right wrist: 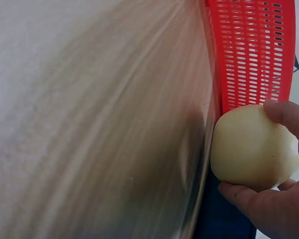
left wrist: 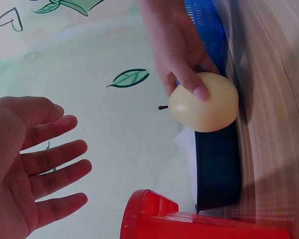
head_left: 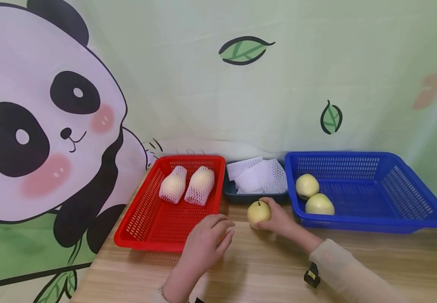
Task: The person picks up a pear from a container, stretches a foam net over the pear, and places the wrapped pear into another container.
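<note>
A round yellow pear (head_left: 258, 213) with a dark stem is gripped by my right hand (head_left: 279, 219), in front of the dark teal tray. In the right wrist view, thumb and fingers curl round the pear (right wrist: 254, 147). My left hand (head_left: 207, 237) hovers by the front right corner of the red basket (head_left: 154, 244) and holds nothing. Its fingers are spread and loosely bent in the left wrist view. Two pears in white foam nets (head_left: 173, 185) lie inside the red basket. Two bare pears (head_left: 319, 205) sit at the left end of the blue basket (head_left: 373, 221).
Several white foam net sleeves (head_left: 254, 176) lie in the dark teal tray (head_left: 256, 198) between the two baskets. All stand on a wooden table (head_left: 271, 265) against a green backdrop (head_left: 188, 84) printed with a panda and leaves.
</note>
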`<state>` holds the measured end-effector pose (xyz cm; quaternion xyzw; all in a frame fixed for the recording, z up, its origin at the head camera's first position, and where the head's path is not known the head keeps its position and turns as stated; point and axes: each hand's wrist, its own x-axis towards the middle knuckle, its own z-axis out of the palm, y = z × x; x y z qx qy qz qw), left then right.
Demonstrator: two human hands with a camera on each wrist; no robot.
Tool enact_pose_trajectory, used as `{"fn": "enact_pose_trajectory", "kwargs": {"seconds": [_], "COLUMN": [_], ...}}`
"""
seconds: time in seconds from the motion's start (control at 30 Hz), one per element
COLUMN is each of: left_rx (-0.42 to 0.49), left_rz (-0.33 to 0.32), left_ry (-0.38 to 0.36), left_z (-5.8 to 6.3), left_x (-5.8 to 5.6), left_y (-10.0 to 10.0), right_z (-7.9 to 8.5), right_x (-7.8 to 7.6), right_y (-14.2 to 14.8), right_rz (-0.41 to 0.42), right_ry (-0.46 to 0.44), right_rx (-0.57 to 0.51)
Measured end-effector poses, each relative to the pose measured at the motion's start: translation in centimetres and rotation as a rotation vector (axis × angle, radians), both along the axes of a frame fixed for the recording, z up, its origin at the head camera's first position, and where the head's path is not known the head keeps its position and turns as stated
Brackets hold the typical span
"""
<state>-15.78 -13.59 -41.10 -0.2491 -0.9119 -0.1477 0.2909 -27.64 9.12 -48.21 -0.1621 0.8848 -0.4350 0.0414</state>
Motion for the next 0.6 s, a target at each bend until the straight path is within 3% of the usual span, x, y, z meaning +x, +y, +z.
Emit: {"fn": "enact_pose_trajectory", "kwargs": {"seconds": [0.6], "left_rx": [0.014], "left_rz": [0.05], "left_ry": [-0.037], "left_z": [0.23], "left_x": [-0.06], "left_y": [-1.0], "right_z": [-1.05], "right_x": [0.22], "right_y": [-0.23], "right_rz": [0.033], "right_ry": [0.032], "right_rx": [-0.039]}}
